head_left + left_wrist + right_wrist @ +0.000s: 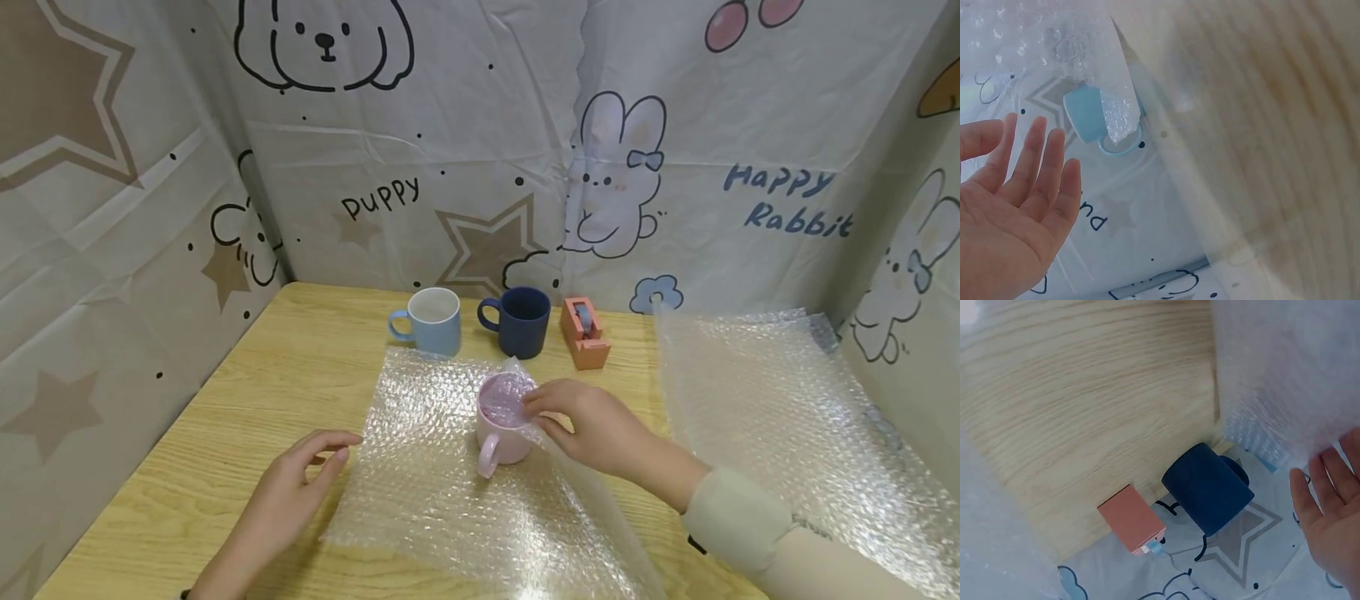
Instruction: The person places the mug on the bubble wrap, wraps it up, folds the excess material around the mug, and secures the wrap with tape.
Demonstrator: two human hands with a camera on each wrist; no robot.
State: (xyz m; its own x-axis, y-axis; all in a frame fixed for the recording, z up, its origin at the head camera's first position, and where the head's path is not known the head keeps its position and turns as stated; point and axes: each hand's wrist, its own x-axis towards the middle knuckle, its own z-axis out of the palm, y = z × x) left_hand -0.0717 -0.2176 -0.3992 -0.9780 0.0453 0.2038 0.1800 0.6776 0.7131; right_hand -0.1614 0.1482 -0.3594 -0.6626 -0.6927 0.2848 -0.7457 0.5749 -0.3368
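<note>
A pink mug (pixel 510 448) stands upright on a sheet of bubble wrap (pixel 420 475), its handle turned toward me. One corner of the sheet is folded up over the mug's mouth and dips into it. My right hand (pixel 592 425) holds that folded part at the mug's right rim, between fingers and thumb. In the right wrist view the fingers (pixel 1329 481) lie against the wrap; the thumb is hidden. My left hand (pixel 288 492) is beside the sheet's left edge with fingers loosely extended, holding nothing; the left wrist view shows its palm (pixel 1010 237).
Behind the sheet stand a light blue mug (pixel 437 329), a navy mug (pixel 523 323) and an orange tape dispenser (pixel 591 354). More bubble wrap (pixel 780 417) lies at the right of the wooden table (pixel 247 392). A printed cloth (pixel 450 108) hangs around the table.
</note>
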